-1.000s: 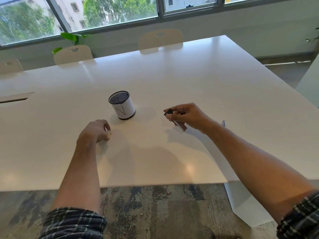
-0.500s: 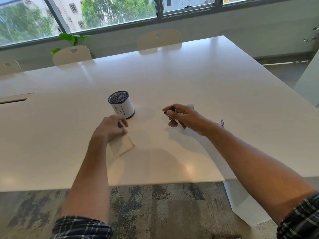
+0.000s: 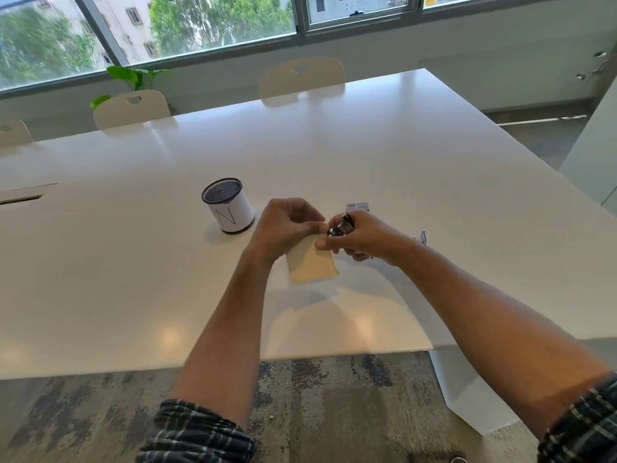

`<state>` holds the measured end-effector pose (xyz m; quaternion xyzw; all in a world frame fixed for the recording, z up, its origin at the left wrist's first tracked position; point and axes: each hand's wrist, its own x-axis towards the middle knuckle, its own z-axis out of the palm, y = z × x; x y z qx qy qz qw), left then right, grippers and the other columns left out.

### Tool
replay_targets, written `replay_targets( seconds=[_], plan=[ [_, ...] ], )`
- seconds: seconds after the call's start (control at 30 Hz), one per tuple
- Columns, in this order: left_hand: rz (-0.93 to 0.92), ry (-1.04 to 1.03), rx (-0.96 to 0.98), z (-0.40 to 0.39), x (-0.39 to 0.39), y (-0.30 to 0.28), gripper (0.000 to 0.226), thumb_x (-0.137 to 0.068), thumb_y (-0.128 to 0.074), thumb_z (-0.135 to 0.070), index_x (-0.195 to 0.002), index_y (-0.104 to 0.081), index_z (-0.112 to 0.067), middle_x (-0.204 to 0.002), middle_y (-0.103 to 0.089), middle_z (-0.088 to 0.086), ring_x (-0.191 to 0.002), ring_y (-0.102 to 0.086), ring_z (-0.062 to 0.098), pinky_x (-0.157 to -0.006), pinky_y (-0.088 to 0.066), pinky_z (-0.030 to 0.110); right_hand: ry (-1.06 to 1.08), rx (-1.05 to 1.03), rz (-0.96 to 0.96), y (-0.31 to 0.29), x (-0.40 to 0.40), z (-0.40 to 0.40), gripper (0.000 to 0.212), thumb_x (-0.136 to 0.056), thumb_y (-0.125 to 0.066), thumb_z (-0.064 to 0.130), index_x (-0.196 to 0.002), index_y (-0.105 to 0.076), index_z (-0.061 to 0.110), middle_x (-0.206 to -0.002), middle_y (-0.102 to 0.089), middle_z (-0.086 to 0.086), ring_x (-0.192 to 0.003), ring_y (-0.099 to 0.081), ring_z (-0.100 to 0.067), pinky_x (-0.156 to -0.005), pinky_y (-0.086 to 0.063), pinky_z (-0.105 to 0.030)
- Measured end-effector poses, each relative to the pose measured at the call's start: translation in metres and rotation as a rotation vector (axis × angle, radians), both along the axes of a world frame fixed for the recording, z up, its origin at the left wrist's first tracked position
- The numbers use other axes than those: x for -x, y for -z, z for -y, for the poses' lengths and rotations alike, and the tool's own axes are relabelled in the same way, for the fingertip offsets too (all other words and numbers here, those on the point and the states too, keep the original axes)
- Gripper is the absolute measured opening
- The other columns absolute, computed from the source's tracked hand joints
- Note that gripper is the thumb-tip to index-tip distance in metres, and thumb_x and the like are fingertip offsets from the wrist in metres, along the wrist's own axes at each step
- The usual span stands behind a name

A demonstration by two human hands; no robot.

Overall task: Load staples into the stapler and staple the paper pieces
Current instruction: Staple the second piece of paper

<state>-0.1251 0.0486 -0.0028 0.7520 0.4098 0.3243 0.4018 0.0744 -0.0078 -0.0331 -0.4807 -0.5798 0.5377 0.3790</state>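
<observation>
above the middle of the white table (image 3: 384, 155), the left hand (image 3: 283, 225) pinched the top edge of the tan paper pieces (image 3: 312, 264) between curled fingers and thumb, the sheets hanging down toward the person. just beside it, the right hand (image 3: 362, 237) was clenched round the small dark stapler (image 3: 341, 225), its metal nose touching the paper's upper right corner. to the left stood a mesh pen cup (image 3: 228, 206) wrapped in white paper; its contents could not be made out. a small printed box (image 3: 357, 206) lay behind the right hand.
</observation>
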Motion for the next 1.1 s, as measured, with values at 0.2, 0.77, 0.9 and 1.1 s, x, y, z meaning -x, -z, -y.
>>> replay_targets(
  seconds=[0.2, 0.77, 0.9, 1.1],
  plan=[
    [0.312, -0.063, 0.166, 0.007, -0.020, 0.006, 0.040, -0.066, -0.092, -0.037, -0.100, -0.076, -0.025, -0.097, -0.079, 0.005, -0.089, -0.077, 0.023, -0.077, -0.064, 0.041, 0.244, -0.046, -0.139, -0.005, -0.014, 0.000, 0.026, -0.080, -0.089, 0.018, -0.077, -0.064, 0.012, -0.058, -0.059, 0.001, -0.043, -0.043, -0.010, -0.042, -0.031, -0.021],
    [0.546, 0.069, 0.780, 0.020, -0.038, 0.043, 0.017, -0.104, -0.055, -0.014, -0.119, -0.060, -0.005, -0.105, -0.078, 0.017, -0.089, -0.078, 0.032, -0.069, -0.063, 0.029, 0.446, -0.614, 0.254, -0.011, -0.035, -0.002, 0.010, -0.081, -0.086, 0.006, -0.088, -0.080, 0.009, -0.091, -0.068, -0.006, -0.075, -0.064, -0.022, -0.067, -0.052, -0.032],
    [0.668, -0.001, 0.886, 0.018, -0.039, 0.041, 0.024, -0.108, -0.042, -0.011, -0.119, -0.060, -0.001, -0.104, -0.077, 0.023, -0.090, -0.076, 0.041, -0.068, -0.063, 0.035, 0.280, -0.806, 0.470, -0.008, -0.039, 0.002, 0.013, -0.080, -0.084, 0.002, -0.087, -0.080, 0.012, -0.091, -0.069, -0.003, -0.080, -0.069, -0.023, -0.071, -0.058, -0.036],
    [0.646, 0.055, 0.898, 0.018, -0.037, 0.042, 0.052, -0.108, -0.039, -0.043, -0.126, -0.060, 0.002, -0.116, -0.072, 0.025, -0.100, -0.074, 0.038, -0.076, -0.063, 0.037, 0.138, -0.805, 0.635, 0.000, -0.043, 0.008, 0.010, -0.083, -0.080, 0.006, -0.092, -0.079, 0.010, -0.107, -0.072, 0.001, -0.091, -0.073, -0.025, -0.078, -0.060, -0.043]
  ],
)
